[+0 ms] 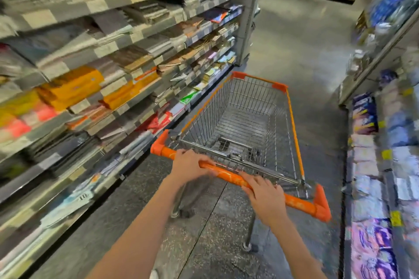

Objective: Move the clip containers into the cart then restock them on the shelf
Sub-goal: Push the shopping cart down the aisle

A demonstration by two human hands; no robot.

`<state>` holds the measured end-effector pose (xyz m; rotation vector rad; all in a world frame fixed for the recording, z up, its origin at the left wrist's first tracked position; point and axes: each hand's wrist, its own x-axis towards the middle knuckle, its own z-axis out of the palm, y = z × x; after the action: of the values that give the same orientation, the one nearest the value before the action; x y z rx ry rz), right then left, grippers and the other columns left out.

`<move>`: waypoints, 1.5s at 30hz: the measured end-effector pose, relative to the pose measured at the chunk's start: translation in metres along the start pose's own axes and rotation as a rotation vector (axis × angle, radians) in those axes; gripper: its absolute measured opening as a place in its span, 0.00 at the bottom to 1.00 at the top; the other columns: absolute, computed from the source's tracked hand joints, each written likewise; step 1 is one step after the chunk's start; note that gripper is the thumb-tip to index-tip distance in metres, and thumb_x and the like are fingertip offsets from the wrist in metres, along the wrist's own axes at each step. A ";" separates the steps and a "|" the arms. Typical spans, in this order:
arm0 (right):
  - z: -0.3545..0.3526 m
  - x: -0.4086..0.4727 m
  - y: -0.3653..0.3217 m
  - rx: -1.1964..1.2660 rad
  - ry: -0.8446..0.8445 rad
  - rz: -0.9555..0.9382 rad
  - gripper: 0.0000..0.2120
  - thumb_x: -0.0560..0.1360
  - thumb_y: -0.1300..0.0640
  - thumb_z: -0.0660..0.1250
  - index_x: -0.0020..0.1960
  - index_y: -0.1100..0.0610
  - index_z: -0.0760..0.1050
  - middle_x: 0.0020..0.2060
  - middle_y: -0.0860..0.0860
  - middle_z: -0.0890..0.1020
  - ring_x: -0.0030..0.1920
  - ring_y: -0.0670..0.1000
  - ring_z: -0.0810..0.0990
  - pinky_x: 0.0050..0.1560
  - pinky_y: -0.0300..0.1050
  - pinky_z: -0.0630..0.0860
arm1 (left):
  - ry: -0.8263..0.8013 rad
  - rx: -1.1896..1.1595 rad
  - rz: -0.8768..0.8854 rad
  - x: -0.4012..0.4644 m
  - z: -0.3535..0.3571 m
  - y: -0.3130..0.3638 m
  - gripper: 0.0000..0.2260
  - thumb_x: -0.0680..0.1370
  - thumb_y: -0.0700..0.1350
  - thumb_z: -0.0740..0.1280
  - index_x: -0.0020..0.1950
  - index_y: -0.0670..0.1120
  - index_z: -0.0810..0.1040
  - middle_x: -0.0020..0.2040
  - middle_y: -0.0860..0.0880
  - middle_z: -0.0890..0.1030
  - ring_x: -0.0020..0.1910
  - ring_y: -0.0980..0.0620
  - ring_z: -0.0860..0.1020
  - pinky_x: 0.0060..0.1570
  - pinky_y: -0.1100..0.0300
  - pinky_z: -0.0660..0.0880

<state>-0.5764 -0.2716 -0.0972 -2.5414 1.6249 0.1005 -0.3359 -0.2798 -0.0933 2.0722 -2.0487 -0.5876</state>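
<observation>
Blurred paper goods fill the shelving (95,56) across the left of the frame; no clip containers can be made out anywhere. At lower centre, the orange handle (229,175) of the wire cart (292,120) is gripped by the left hand (189,163), fingers curled round it, and by the right hand (264,195), fingers laid over it. Its basket holds nothing. Judged: the cart is being wheeled toward the stock; next, the containers must be found.

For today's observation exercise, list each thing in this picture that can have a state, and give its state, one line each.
cart: upright in the aisle, basket empty as far as visible
cart handle: gripped by both hands
left hand: fingers curled round the handle
right hand: fingers curled over the handle
shelves: stocked; goods blurred
</observation>
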 end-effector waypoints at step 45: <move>0.027 -0.009 -0.451 -0.026 -0.041 0.052 0.20 0.81 0.42 0.46 0.72 0.40 0.61 0.64 0.44 0.74 0.64 0.52 0.73 0.59 0.54 0.69 | -0.020 0.000 -0.069 -0.199 -0.124 -0.377 0.16 0.66 0.73 0.61 0.45 0.66 0.75 0.50 0.56 0.79 0.57 0.53 0.71 0.57 0.53 0.55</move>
<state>-0.1708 -0.0731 -0.0927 -2.4991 1.6857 0.1792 0.0636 -0.0864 -0.0950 2.1536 -1.9943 -0.6214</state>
